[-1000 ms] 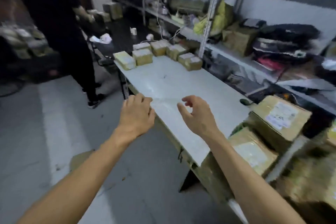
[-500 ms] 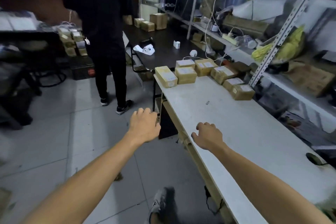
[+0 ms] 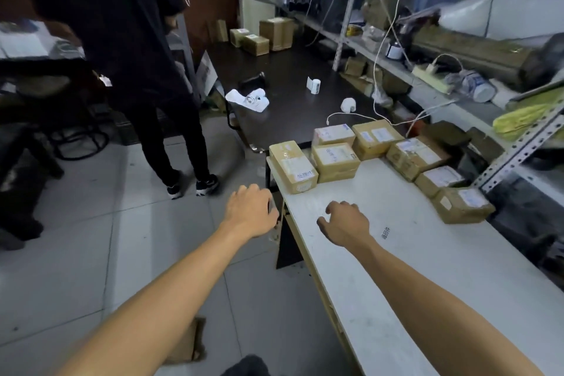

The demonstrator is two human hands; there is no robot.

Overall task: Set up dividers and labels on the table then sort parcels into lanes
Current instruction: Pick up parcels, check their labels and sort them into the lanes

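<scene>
1. Grey floor tiles (image 3: pixel 76 253) fill the left of the room, and metal shelving (image 3: pixel 457 101) crowded with bags, cables and boxes runs along the right wall.
2. Beside the shelving stands a long white bench (image 3: pixel 427 284); a dark bench (image 3: pixel 290 101) continues beyond its far end.
3. Seven brown parcels (image 3: pixel 335 159) with white labels sit grouped at the far end of the white bench, curving from its left corner round to the shelf side.
4. One small printed label (image 3: pixel 386 232) lies flat on the white bench, just right of the right wrist.
5. Left hand (image 3: pixel 250 212) hangs over the floor just off the bench's left edge, fingers curled downward; whether it holds anything cannot be told.
6. Right hand (image 3: pixel 345 223) hovers over the white bench near that edge, fingers loosely curled and holding nothing, short of the parcels.
7. Another person in black clothes (image 3: pixel 122 40) stands on the floor at the left, back turned.
8. More brown boxes (image 3: pixel 268 33) rest at the dark bench's far end, and rolls of white paper (image 3: pixel 248 99) lie on it.
</scene>
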